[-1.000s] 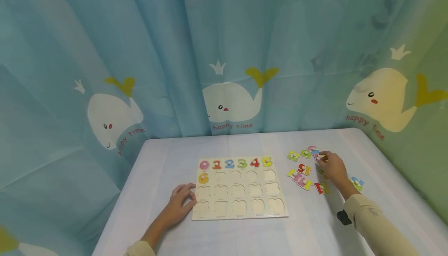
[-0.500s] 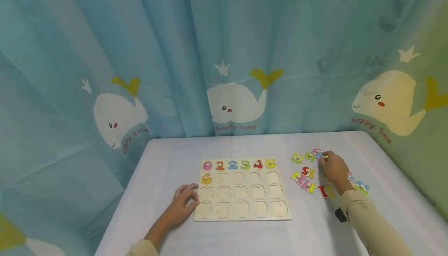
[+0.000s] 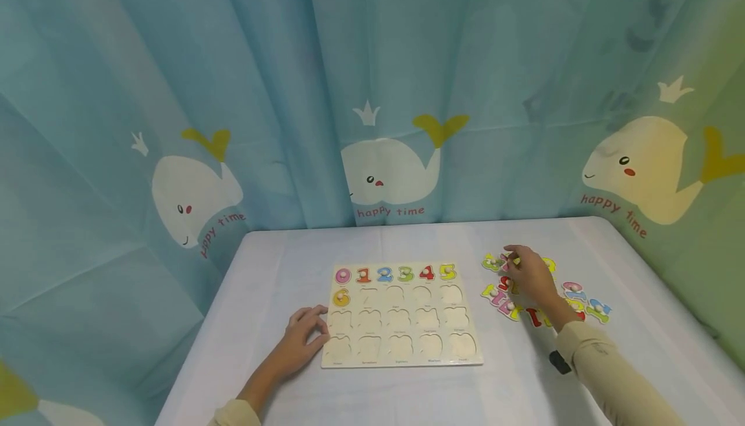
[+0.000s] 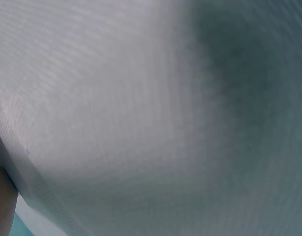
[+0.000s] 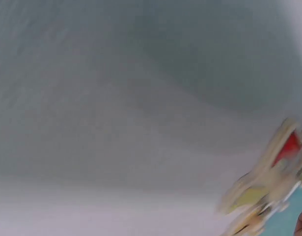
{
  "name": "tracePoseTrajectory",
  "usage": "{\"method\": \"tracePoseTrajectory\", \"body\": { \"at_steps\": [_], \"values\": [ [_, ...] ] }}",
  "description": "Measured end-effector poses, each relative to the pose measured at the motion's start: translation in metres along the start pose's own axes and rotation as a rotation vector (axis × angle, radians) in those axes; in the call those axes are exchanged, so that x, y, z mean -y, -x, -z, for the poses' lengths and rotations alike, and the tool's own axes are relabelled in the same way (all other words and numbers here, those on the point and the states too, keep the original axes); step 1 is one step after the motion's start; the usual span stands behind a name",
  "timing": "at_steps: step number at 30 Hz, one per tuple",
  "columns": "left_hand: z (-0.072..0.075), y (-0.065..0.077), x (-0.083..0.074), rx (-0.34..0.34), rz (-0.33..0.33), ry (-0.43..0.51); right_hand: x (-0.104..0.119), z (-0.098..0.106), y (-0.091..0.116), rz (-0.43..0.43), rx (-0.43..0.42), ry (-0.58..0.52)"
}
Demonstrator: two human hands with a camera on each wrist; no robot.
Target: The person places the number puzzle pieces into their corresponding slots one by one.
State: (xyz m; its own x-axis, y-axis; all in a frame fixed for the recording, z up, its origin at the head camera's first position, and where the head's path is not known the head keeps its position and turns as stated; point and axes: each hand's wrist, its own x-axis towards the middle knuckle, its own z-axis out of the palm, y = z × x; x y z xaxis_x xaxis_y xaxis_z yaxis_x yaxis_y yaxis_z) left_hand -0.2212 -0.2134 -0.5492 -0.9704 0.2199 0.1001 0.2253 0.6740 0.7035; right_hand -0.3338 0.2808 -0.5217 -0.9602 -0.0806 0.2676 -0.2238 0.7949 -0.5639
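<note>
The wooden number puzzle board (image 3: 401, 315) lies flat on the table. Pieces 0 to 5 fill its top row and an orange 6 (image 3: 341, 297) sits at the left of the second row. My left hand (image 3: 302, 339) rests beside the board, fingertips and thumb touching its left edge. Above the loose pieces, my right hand (image 3: 532, 276) pinches a pinkish number piece (image 3: 504, 262), its digit mostly hidden by the fingers. Close under that hand lie a green-yellow piece (image 3: 491, 262) and a red piece (image 3: 505, 285). The left wrist view shows mainly blurred cloth.
Several loose number pieces are scattered right of the board, among them a pink-and-blue one (image 3: 574, 291) and a blue-and-green one (image 3: 599, 310). A white cloth covers the table (image 3: 396, 394). A blue curtain (image 3: 279, 90) with whales hangs behind.
My right hand has moved left from the pile's far side, bringing the pinkish piece toward the board and uncovering pieces behind it. The left hand stays at the board's edge.
</note>
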Motion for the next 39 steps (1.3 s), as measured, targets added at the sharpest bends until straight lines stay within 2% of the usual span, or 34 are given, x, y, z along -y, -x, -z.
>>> {"method": "tracePoseTrajectory", "body": {
  "at_steps": [3,11,19,29,32,36,39],
  "values": [
    [-0.001,0.001,0.0,-0.001,0.002,0.005,0.012,-0.009,-0.003,0.065,0.041,-0.001],
    [-0.001,0.004,0.0,0.012,0.015,0.004,0.05,-0.036,-0.011,0.144,0.17,0.021],
    [0.0,0.003,0.001,0.003,0.007,0.0,0.087,-0.06,-0.017,0.294,0.256,0.044],
    [-0.001,0.005,0.004,0.017,0.01,0.012,0.127,-0.095,-0.007,0.496,0.275,-0.055],
    [0.0,0.004,0.003,0.015,-0.006,0.006,0.141,-0.105,-0.008,0.55,0.27,-0.042],
    [0.001,0.001,0.003,0.012,-0.015,-0.011,0.159,-0.117,-0.009,0.57,0.254,0.028],
    [0.0,0.0,0.002,0.01,-0.014,-0.013,0.17,-0.126,-0.009,0.561,0.307,0.03]
  ]
}}
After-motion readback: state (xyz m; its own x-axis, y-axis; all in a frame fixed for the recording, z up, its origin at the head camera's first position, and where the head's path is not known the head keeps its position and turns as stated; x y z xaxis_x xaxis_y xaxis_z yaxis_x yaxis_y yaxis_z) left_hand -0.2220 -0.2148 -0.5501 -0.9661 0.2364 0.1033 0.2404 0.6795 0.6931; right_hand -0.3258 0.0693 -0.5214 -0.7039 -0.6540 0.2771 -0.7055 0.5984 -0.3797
